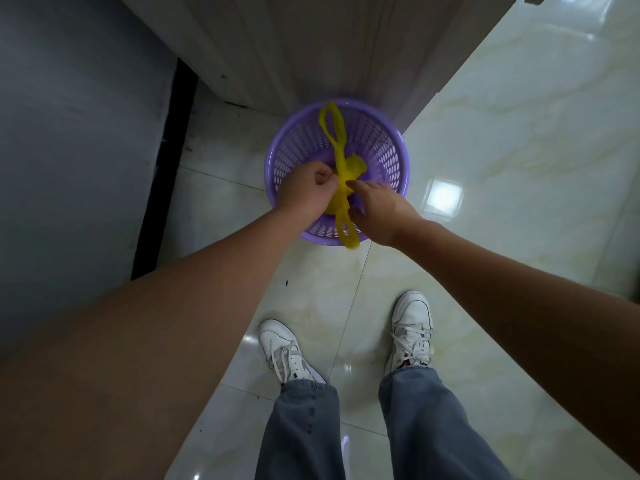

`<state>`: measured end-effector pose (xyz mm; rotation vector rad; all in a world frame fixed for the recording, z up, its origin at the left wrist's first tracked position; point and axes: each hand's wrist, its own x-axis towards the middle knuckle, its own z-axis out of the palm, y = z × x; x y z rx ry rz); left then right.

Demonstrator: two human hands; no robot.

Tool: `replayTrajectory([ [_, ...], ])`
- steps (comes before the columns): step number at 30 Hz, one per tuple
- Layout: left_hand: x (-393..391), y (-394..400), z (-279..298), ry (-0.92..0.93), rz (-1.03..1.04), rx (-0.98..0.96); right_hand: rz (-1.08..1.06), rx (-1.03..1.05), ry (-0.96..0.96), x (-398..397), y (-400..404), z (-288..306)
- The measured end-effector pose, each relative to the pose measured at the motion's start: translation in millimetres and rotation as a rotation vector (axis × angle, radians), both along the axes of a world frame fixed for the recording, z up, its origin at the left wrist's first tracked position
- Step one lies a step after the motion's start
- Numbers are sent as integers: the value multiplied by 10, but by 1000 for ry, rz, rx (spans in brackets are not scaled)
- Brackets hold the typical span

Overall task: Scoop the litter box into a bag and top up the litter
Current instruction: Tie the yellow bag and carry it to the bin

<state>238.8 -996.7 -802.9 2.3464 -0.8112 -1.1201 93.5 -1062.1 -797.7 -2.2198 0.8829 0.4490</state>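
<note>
The left hand (306,190) makes its grip as a curled fist, thumb and fingers pinching the twisted middle of a yellow plastic bag (341,178) from the left side. The right hand (379,211) meets the same bag from the right: its fingertips touch the bunched plastic just beside the left thumb, and its thumb presses the lower strip of the bag, so this grip too is a pinch on the bag, with the remaining fingers only loosely bent. Between the two hands the bag is gathered into a narrow rope; one handle loop stretches away over the far rim of a purple basket (381,140), the other loop hangs past the near rim and over the floor (485,150), and a crumpled lump of the bag sits inside the basket, just right of the left fist. Whether anything is inside the bag cannot be told. The basket is round, with slotted walls, and stands on the glossy pale tiled floor, its far side close against the foot of a light panelled cabinet (311,46). A dark grey wall (69,133) fills the left edge of the view. Both bare forearms reach down from the near corners, and below them stand two white sneakers (284,348) under grey trouser (301,427) legs, well apart from the basket
</note>
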Motion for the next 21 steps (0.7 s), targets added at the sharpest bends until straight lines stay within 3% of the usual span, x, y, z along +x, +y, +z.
replayTrajectory([
  [2, 8, 76, 47, -74, -110, 8, 10, -11, 9, -23, 9, 32],
  [5, 34, 226, 166, -342, -379, 9, -22, -35, -14, -64, 21, 108],
  [8, 67, 362, 304, -534, -501, -71, -34, -67, -30, -114, 37, 262],
  [14, 97, 470, 837, -704, -543, -155, -28, -215, -69, -182, 54, 769],
  [21, -8, 409, 1746, -742, -483, -237, -79, -375, -133, -159, 114, 1725],
])
